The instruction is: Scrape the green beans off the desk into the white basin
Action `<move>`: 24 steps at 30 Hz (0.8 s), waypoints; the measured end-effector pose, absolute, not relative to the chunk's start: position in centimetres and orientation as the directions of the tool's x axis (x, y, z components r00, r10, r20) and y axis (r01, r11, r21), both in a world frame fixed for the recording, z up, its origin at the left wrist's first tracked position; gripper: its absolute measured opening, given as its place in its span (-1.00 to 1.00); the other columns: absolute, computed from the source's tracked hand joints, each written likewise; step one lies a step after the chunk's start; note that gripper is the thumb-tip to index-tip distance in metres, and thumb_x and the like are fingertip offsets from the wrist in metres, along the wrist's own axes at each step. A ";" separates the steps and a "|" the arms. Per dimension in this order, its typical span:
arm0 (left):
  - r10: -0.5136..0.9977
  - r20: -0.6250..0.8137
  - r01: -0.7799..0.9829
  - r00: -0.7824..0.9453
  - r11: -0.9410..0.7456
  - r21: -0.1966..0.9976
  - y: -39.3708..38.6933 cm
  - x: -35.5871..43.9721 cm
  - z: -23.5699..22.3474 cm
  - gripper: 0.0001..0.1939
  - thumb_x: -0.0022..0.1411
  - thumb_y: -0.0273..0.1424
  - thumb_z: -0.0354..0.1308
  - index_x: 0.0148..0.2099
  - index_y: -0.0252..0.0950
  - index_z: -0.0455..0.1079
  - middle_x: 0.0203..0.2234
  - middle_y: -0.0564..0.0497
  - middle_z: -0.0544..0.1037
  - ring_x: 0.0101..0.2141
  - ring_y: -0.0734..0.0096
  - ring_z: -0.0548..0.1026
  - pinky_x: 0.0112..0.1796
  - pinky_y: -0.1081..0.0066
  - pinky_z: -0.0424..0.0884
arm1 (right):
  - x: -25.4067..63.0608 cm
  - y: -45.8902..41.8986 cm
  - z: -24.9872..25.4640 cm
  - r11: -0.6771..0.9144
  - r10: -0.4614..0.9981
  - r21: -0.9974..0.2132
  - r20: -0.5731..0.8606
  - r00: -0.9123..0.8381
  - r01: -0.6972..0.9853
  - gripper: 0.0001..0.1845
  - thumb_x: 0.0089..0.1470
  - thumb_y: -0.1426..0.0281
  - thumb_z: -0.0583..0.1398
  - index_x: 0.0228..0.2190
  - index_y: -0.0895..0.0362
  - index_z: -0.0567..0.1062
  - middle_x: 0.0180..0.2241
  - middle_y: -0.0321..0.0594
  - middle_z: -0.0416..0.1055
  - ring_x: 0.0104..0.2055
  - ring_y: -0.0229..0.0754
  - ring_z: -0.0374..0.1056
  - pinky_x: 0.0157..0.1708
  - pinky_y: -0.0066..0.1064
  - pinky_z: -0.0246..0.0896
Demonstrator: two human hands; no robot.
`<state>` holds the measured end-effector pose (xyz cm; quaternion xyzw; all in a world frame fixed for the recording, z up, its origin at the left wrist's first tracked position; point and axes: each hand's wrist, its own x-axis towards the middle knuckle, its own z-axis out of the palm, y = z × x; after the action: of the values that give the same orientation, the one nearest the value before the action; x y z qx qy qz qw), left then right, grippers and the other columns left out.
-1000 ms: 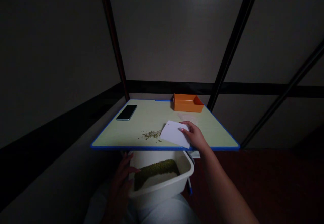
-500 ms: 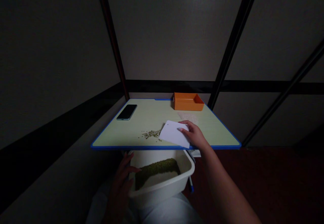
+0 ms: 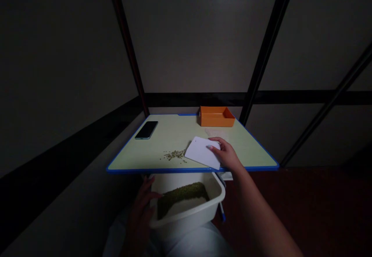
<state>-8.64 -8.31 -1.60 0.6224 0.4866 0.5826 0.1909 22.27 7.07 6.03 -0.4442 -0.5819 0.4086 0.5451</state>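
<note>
My right hand (image 3: 225, 152) is closed on the near right side of a white card (image 3: 202, 152) with a small hole in one corner. The card is tilted on the table, its left edge beside a scatter of small greenish grains (image 3: 175, 155). Below the table's front edge, a white plastic tub (image 3: 188, 215) rests on my lap. Green grains (image 3: 186, 192) lie inside it, heaped towards its far side. My left hand (image 3: 142, 202), in shadow, grips the tub's left rim, with fingers reaching over the inside.
The pale table (image 3: 162, 133) has a blue edge. A phone (image 3: 147, 130) lies at its left, and an orange box (image 3: 217, 121) stands at the back right. Near that box is a clear, thin plastic-like piece (image 3: 215, 133). A blue-tipped pole (image 3: 222, 213) shows beside the tub.
The whole view has shifted slightly. My right hand and the card have moved a little to the right and up, while my left hand stays on the tub's rim.
</note>
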 end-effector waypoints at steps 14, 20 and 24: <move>0.879 0.408 0.248 -0.247 -0.350 0.903 -8.7 -8.5 -1.5 -0.51 0.21 -0.24 0.14 0.19 -0.10 0.39 0.27 -0.04 0.35 0.34 -0.01 0.10 0.32 -0.07 -0.07 | 22.5 7.2 5.6 0.228 0.974 -0.973 0.228 0.012 -0.030 -0.56 -0.18 0.06 0.34 -0.39 0.11 0.40 -0.50 -0.32 0.39 -0.50 -0.24 0.25 -0.53 -0.44 0.11; 0.885 0.436 0.262 -0.167 -0.386 0.885 -8.6 -8.9 -1.3 -0.55 0.22 -0.24 0.15 0.16 -0.11 0.42 0.26 -0.04 0.36 0.35 -0.02 0.06 0.32 -0.07 -0.09 | 22.5 7.2 5.7 0.251 0.967 -0.968 0.250 -0.044 0.026 -0.56 -0.15 0.10 0.32 -0.28 0.13 0.47 -0.38 -0.23 0.47 -0.42 -0.19 0.31 -0.48 -0.42 0.15; 0.880 0.454 0.300 -0.136 -0.400 0.866 -8.9 -9.0 -1.2 -0.56 0.26 -0.21 0.12 0.17 -0.09 0.41 0.27 -0.04 0.34 0.35 -0.03 0.08 0.31 -0.08 -0.04 | 22.4 7.2 5.9 0.251 0.965 -0.965 0.245 -0.092 0.069 -0.57 -0.14 0.13 0.31 -0.25 0.14 0.51 -0.35 -0.19 0.50 -0.39 -0.17 0.33 -0.47 -0.40 0.17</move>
<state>-9.00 -8.88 -1.23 0.6072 0.4861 0.5758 0.2519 22.41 7.20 5.90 -0.4320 -0.5987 0.4332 0.5170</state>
